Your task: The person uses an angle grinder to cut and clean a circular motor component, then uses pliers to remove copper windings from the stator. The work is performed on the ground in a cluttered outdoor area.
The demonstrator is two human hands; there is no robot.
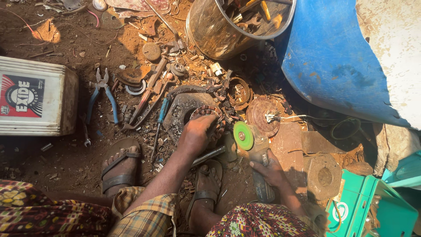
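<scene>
Person squatting on a dirt floor, holding a motor stator down while bringing an angle grinder beside it.

The left hand [196,134] is pressing on the copper-wound stator [209,119], fingers curled closed over its rim, as it is lying on the ground just ahead of the sandalled feet. The right hand [271,170] is gripping the angle grinder [255,154], its green disc [243,135] sitting just beside the stator; whether it is touching cannot be told. The windings are looking intact, so cutting seems barely begun. The ground [70,162] is packed earth littered with pliers [101,94], a screwdriver [161,115], rusty discs, a steel bucket [219,26], a blue drum [333,61] and a battery box [37,102].
</scene>
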